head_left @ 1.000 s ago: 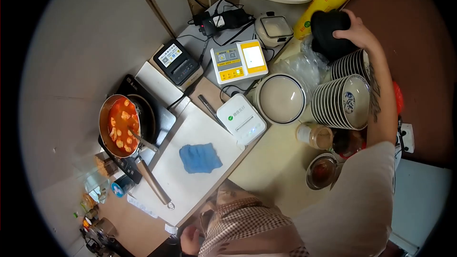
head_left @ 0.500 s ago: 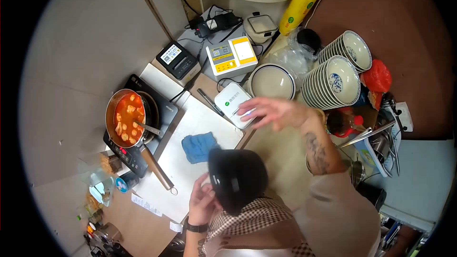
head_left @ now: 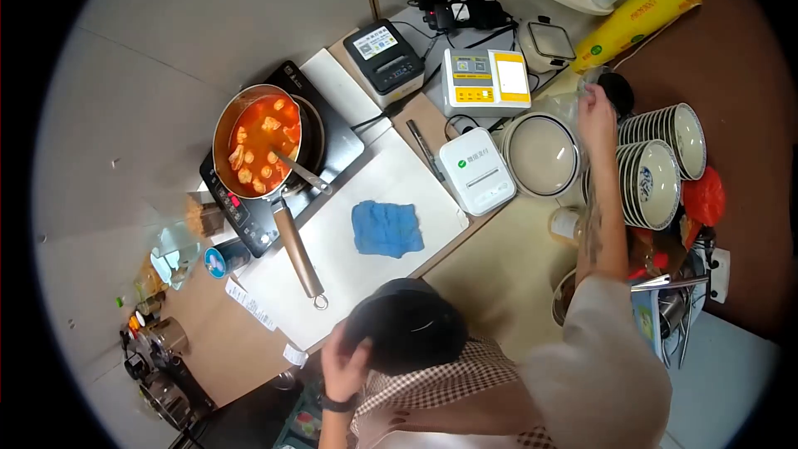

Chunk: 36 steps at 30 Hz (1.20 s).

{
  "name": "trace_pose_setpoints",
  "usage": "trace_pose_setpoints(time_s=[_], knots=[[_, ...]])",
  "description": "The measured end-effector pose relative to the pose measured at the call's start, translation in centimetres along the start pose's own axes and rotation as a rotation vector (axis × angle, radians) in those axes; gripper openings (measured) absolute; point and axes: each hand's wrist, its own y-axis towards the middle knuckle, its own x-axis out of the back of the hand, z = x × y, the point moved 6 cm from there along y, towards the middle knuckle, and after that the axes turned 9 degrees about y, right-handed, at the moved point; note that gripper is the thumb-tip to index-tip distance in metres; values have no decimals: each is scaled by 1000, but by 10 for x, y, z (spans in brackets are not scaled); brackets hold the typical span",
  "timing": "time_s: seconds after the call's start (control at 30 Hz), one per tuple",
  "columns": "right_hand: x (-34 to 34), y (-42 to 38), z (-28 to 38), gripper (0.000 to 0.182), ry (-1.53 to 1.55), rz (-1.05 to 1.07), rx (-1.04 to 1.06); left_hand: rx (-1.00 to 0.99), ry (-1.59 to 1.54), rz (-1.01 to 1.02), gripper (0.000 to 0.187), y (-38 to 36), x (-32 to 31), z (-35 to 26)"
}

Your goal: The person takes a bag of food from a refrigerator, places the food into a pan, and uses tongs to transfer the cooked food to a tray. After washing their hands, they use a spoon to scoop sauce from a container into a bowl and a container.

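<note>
My left hand [head_left: 345, 364], low in the view, grips the left edge of a glossy black bowl [head_left: 409, 328] close to my checked apron [head_left: 453, 374]. My right arm stretches to the back right. There, my right hand [head_left: 594, 112] has its fingers drawn together on a clear plastic bag [head_left: 565, 106]; the exact hold is partly hidden. Beside that hand are a large white bowl [head_left: 540, 158] and stacked patterned bowls [head_left: 652, 187]. A saucepan [head_left: 223, 145] of red soup with pieces in it, a spoon [head_left: 303, 173] leaning inside, rests on an induction cooker [head_left: 337, 145].
A folded blue cloth [head_left: 387, 229] lies on the white board [head_left: 332, 312]. Behind it are a white payment box [head_left: 476, 170], a black pen [head_left: 424, 150], a label printer [head_left: 386, 62] and a yellow-white device [head_left: 486, 83]. The pan handle [head_left: 298, 254] juts toward me.
My right hand has moved from over the payment box to the plastic bag, its fingers closing. The black bowl has tilted in my left hand. The whole view has shifted.
</note>
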Motion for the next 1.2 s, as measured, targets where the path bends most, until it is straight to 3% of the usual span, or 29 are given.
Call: trace_pose_setpoints(time_s=[0.03, 0.13, 0.23, 0.27, 0.33, 0.37, 0.4, 0.43, 0.5, 0.6, 0.67, 0.8, 0.93, 1.0, 1.13, 1.17, 1.2], knots=[[-20, 23, -51, 38, -197, 76, -29, 47, 13, -33, 44, -12, 13, 5], [-81, 25, -140, 38, -342, 534, -319, 97, -1, -158, 51, -38, 36, 4], [-98, 27, -162, 32, -483, 799, -273, 121, -166, -393, 52, -67, 66, 25], [-93, 39, -167, 31, -533, 799, -233, 78, -138, -346, 46, -73, 78, 26], [-68, 73, -160, 30, -467, 658, -259, 85, -316, -462, 60, -93, 100, 39], [-39, 89, -148, 29, -349, 515, -327, 78, -340, -515, 61, -104, 115, 49], [-7, 94, -116, 27, -318, 222, -179, 42, -395, -498, 59, -115, 135, 70], [18, 100, -99, 26, -236, 112, -152, 92, -408, -625, 57, -127, 153, 82], [62, 105, -64, 21, -177, 85, -134, 89, -476, -800, 51, -152, 198, 120], [118, 105, -10, 23, -82, -59, -38, 46, -591, -1053, 37, -195, 309, 230], [148, 101, 21, 19, 130, -64, -23, 65, -606, -1186, 32, -199, 349, 260], [181, 67, 100, 12, 644, -24, -144, 57, -514, -1156, 28, -169, 415, 290], [222, 29, 170, 18, 807, 3, -121, 126, -489, -1261, 34, -131, 447, 323], [240, 13, 195, 20, 895, -52, -121, 72, -524, -1217, 37, -116, 461, 344], [259, -18, 227, 20, 835, 37, -30, 59, -501, -1172, 43, -96, 469, 357], [259, -28, 231, 20, 837, 43, -40, 171, -443, -1157, 50, -99, 464, 355], [263, -39, 234, 20, 834, 44, -50, 123, -278, -1292, 52, -112, 469, 347]])
